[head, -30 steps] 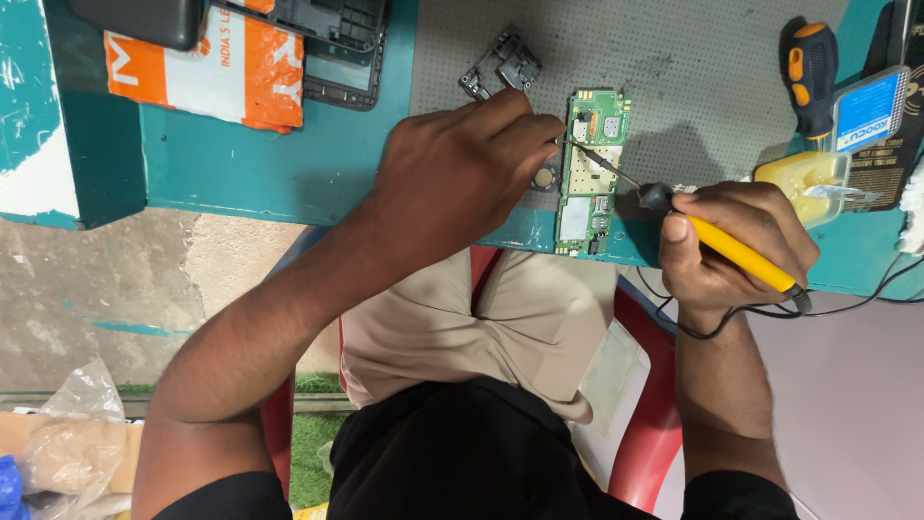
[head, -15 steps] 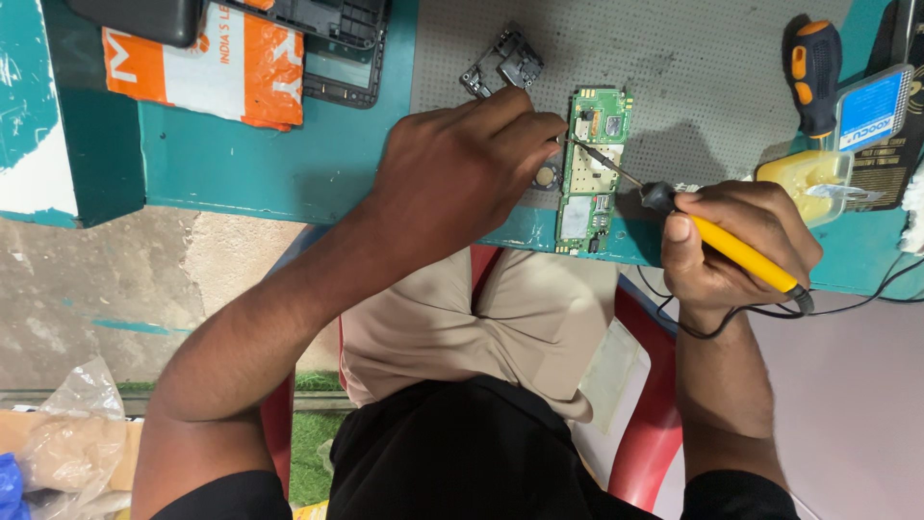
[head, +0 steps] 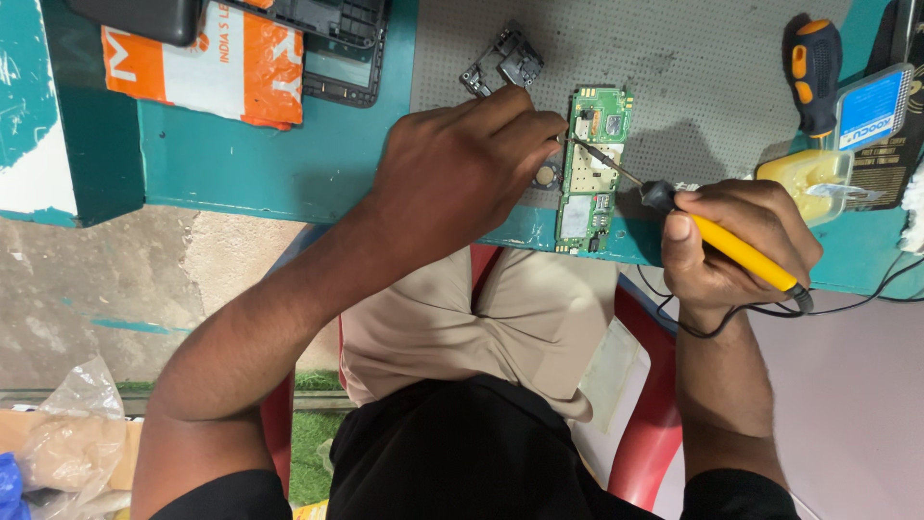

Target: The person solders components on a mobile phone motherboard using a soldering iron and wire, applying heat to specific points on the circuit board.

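A green circuit board (head: 589, 169) lies on a grey mat (head: 674, 67) at the near edge of the teal table (head: 260, 164). My left hand (head: 462, 173) rests just left of the board, fingertips pinched at its upper left edge; what they pinch is too small to tell. My right hand (head: 731, 241) is shut on a yellow-handled soldering iron (head: 712, 236), whose thin tip reaches up-left onto the board near my left fingertips. Its black cord trails off to the right.
A small black metal frame part (head: 502, 63) lies on the mat above the board. An orange-and-white packet (head: 207, 63) and black phone frame (head: 342, 58) sit at the left. A black-and-orange screwdriver (head: 816, 72), blue-white box (head: 871, 106) and yellowish tub (head: 807, 178) stand right. A red chair is below me.
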